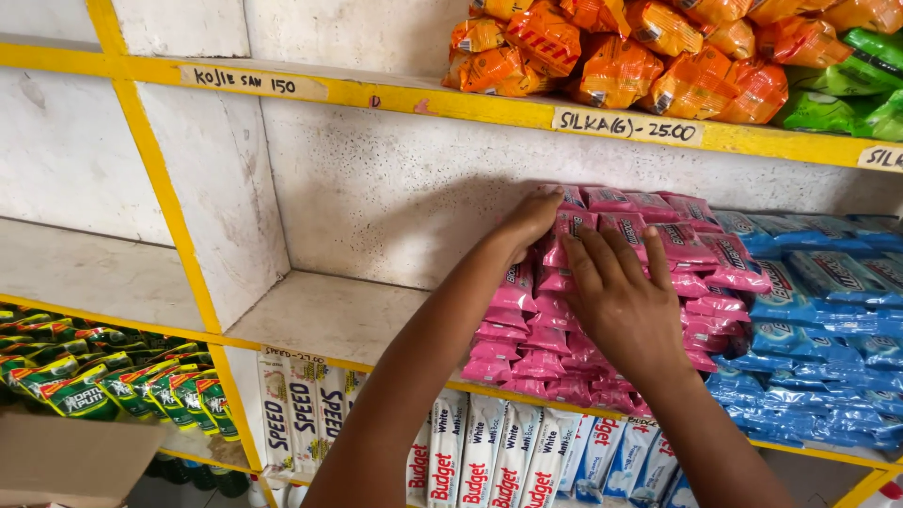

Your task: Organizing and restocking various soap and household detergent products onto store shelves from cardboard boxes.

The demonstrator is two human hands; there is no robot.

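A stack of pink packets (pixel 696 254) fills the middle of a white shelf with yellow edging (pixel 320 320). My left hand (pixel 529 218) reaches behind the stack's left top corner, fingers curled over the upper packets. My right hand (pixel 621 301) lies flat against the front of the pink stack, fingers spread and pressing on the packets. Neither hand lifts a packet clear of the pile.
Blue packets (pixel 828 301) lie right of the pink ones. Orange packets (pixel 611 56) and green ones (pixel 847 85) sit on the shelf above. Below are white and blue sachets (pixel 489 452), green packs (pixel 103 376) at lower left, and a cardboard box corner (pixel 66 461).
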